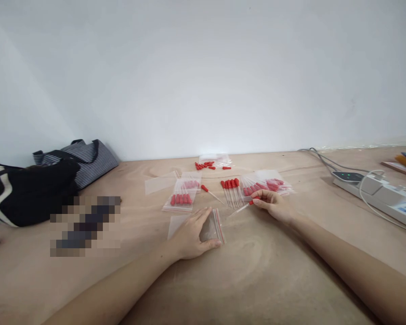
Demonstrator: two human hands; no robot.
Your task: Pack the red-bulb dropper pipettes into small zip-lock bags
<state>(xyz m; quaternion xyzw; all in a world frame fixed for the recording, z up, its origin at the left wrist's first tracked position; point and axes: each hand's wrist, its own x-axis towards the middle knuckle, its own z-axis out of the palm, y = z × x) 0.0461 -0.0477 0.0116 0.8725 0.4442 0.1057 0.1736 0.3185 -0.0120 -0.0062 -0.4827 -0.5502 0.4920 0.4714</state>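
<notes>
My left hand lies flat with its fingers spread over a clear zip bag, whose red-lined seal faces right. Between the thumb and fingers of my right hand is the red bulb of a dropper; its clear tube points left toward the bag's seal. Just beyond, several red-bulbed droppers lie side by side in a row. One loose dropper rests left of that row. Filled bags of droppers lie on both sides, one at left and others at right.
Loose red bulbs and thin tubes lie near the wall. A white power strip with cables is at the right. Black and striped bags stand at the left, near a pixelated dark object. The wooden table runs to the wall.
</notes>
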